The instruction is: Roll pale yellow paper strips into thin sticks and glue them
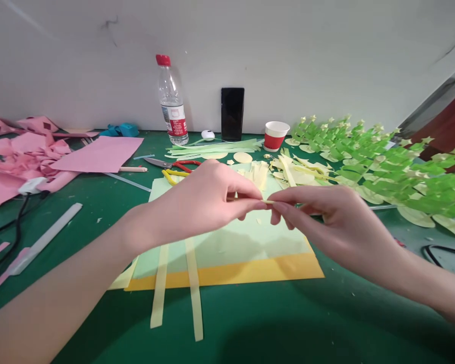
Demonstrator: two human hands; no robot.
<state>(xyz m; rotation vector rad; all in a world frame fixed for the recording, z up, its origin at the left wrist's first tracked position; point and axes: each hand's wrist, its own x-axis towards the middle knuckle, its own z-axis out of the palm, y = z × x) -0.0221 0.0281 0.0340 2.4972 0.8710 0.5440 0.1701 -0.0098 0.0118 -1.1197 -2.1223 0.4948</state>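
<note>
My left hand (216, 197) and my right hand (326, 215) meet above the middle of the table, fingertips nearly touching. Both pinch a small, thin piece of pale yellow paper (268, 201) between thumb and forefinger; most of it is hidden by the fingers. Beneath them lie pale green sheets (227, 247) on an orange-yellow sheet (288, 267). Two pale yellow strips (160, 293) (194, 298) stick out toward the front edge of the sheets. Yellow paper scraps (258, 174) lie just behind my hands.
Behind stand a bottle (174, 111), a black phone (232, 114) and a paper cup (275, 136). Red-handled cutters (174, 164) lie left of centre. Pink paper (102, 151) and a white stick (47, 240) are at left; green paper plants (394, 167) fill the right.
</note>
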